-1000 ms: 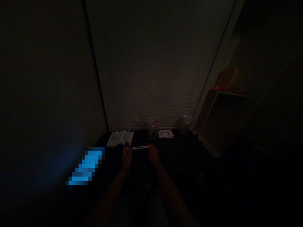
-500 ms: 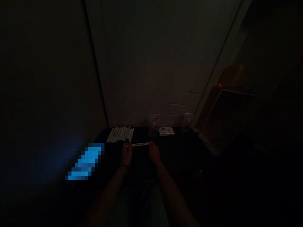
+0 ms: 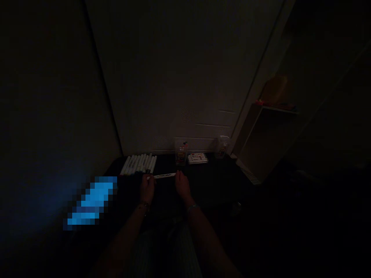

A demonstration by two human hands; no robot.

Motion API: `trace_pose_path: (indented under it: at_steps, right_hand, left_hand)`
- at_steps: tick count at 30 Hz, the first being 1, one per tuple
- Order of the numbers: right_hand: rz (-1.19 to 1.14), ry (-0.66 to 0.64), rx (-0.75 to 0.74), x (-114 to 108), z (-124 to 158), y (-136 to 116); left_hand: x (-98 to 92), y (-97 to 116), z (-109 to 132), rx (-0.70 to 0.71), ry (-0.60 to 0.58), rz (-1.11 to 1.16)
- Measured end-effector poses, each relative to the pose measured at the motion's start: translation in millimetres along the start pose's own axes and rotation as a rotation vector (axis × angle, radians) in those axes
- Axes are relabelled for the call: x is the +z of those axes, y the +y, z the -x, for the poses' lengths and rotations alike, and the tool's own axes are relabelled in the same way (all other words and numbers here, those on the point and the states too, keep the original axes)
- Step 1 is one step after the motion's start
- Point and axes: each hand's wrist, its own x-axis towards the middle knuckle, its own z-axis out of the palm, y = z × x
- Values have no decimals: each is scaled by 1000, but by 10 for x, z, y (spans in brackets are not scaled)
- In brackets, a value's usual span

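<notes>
The room is very dark. A white marker (image 3: 164, 175) lies level between my two hands above a dark table (image 3: 211, 181). My left hand (image 3: 147, 188) grips its left end and my right hand (image 3: 182, 185) grips its right end. A row of several white markers (image 3: 138, 165) lies side by side on the table just beyond my left hand.
At the table's far edge stand a clear container (image 3: 181, 153), a flat box of markers (image 3: 197, 158) and a second clear container (image 3: 222, 148). A glowing blue screen (image 3: 91, 200) lies at the left. A white shelf unit (image 3: 262, 143) stands at the right by the wall.
Both hands keep hold of the marker. The whole scene has shifted left in the picture as my head turned slightly; the hands themselves barely moved.
</notes>
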Motion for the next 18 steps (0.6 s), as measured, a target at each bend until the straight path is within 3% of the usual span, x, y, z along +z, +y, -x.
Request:
trace_pose_path:
  at_steps: [10, 18]
  right_hand:
    - [23, 15, -32, -52, 49, 2]
    - [-20, 28, 1, 58, 8, 55]
  left_hand:
    - [9, -49, -9, -11, -9, 6]
    - [11, -8, 34, 12, -1, 31]
